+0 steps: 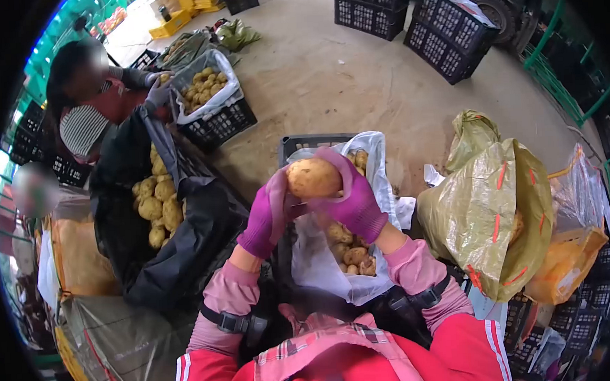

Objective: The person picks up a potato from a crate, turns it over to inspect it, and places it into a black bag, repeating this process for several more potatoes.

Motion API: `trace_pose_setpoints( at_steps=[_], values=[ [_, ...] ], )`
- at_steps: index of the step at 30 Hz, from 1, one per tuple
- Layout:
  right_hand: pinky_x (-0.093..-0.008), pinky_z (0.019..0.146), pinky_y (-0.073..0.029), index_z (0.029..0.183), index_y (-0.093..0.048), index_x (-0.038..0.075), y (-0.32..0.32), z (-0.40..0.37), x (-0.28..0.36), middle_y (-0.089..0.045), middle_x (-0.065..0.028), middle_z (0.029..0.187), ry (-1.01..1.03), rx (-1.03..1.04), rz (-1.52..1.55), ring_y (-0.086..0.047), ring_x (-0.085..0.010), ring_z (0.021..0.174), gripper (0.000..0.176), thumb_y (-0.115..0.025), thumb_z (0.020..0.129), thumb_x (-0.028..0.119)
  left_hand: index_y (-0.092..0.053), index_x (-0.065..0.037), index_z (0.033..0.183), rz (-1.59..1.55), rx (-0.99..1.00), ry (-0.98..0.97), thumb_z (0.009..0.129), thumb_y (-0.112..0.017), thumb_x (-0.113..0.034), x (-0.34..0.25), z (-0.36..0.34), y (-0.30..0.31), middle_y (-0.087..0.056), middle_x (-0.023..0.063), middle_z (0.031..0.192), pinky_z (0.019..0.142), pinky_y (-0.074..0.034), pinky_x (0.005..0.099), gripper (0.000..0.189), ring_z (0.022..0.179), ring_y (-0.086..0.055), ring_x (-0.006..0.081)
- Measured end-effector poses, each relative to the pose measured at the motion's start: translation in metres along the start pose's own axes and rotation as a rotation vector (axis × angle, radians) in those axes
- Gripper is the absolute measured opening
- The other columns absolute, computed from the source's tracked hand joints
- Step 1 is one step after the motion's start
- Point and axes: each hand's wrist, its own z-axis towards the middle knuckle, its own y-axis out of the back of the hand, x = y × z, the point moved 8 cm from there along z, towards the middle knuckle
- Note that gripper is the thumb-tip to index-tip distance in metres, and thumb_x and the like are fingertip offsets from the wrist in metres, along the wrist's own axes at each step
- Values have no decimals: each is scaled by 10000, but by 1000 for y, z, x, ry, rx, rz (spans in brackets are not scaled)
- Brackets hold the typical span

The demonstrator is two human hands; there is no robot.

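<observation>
Between my two hands is a large yellow potato, held up over a crate. My left hand, in a purple-pink glove, grips its left side. On its right side my right hand, gloved alike, closes round it. Below them stands a black crate with a white plastic liner, and several potatoes lie in it. Part of the crate's contents is hidden behind my hands and forearms.
To the left, an open black sack holds potatoes. A co-worker sits beyond it by another lined crate of potatoes. At right stands a yellow-green woven sack. Stacked black crates stand farther back.
</observation>
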Motion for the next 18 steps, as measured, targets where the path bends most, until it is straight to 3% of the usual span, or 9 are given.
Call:
trace_pose_setpoints(
  at_steps=[1, 3, 6, 9, 13, 14, 17, 18],
  values=[
    [-364, 1116, -373, 1416, -433, 49, -1, 0, -9, -483, -140, 1422, -49, 12, -15, -460, -270, 1337, 855, -872, 688, 142, -388, -26, 1434, -214, 77, 33, 1023, -509, -371, -12, -7, -20, -511, 99, 1322, 949, -535, 349, 550, 1176, -564, 193],
    [-361, 1127, -350, 1433, -402, 31, -1, 2, -4, -461, -152, 1440, -39, 64, 6, -432, -269, 1360, 830, -846, 759, 226, -313, -40, 1495, -48, 109, -56, 1007, -560, -354, -13, -5, -18, -489, 109, 1377, 978, -522, 377, 631, 1216, -547, 214],
    [-356, 1122, -342, 1446, -375, 11, 0, 5, -14, -449, -162, 1441, -94, 56, 155, -423, -266, 1362, 794, -779, 848, 342, -345, -38, 1486, -33, 103, -153, 966, -641, -337, -15, -6, -17, -475, 106, 1404, 1017, -484, 379, 669, 1248, -527, 220],
    [-351, 1105, -349, 1457, -346, -7, -2, 6, -21, -435, -172, 1444, -191, 15, 154, -435, -265, 1342, 793, -703, 902, 433, -389, -26, 1466, 235, 77, -391, 924, -698, -346, -25, -7, -21, -471, 106, 1411, 1048, -442, 356, 701, 1272, -503, 206],
    [-334, 1040, -414, 1351, -514, 14, 4, 6, -13, -568, -150, 1313, -229, -18, 23, -543, -234, 1225, 562, -653, 949, 383, -417, -8, 1450, 188, 69, -393, 895, -736, -299, -23, -15, -28, -478, 109, 1408, 1073, -403, 332, 703, 1293, -474, 185],
    [-332, 1013, -435, 1268, -594, 21, 7, 5, -9, -634, -138, 1217, -174, -69, -22, -585, -225, 1167, 447, -630, 967, 350, -414, -7, 1452, 161, 84, -398, 895, -737, -275, -23, -16, -31, -478, 109, 1408, 1073, -403, 334, 697, 1292, -472, 183],
    [-320, 962, -461, 1216, -627, -9, 11, -1, -23, -670, -132, 1155, -189, -124, 12, -614, -195, 1087, 338, -579, 994, 242, -407, -11, 1458, 91, 91, -347, 849, -752, -101, -16, -15, -32, -477, 107, 1409, 1080, -395, 333, 706, 1287, -470, 177],
    [-319, 934, -476, 1213, -627, -21, 8, -5, -22, -681, -120, 1118, -205, -118, 17, -625, -191, 1057, 340, -565, 1002, 239, -398, -18, 1464, 282, 111, -453, 832, -766, -86, -15, -14, -33, -470, 110, 1427, 1094, -383, 340, 734, 1303, -462, 194]
  ],
)
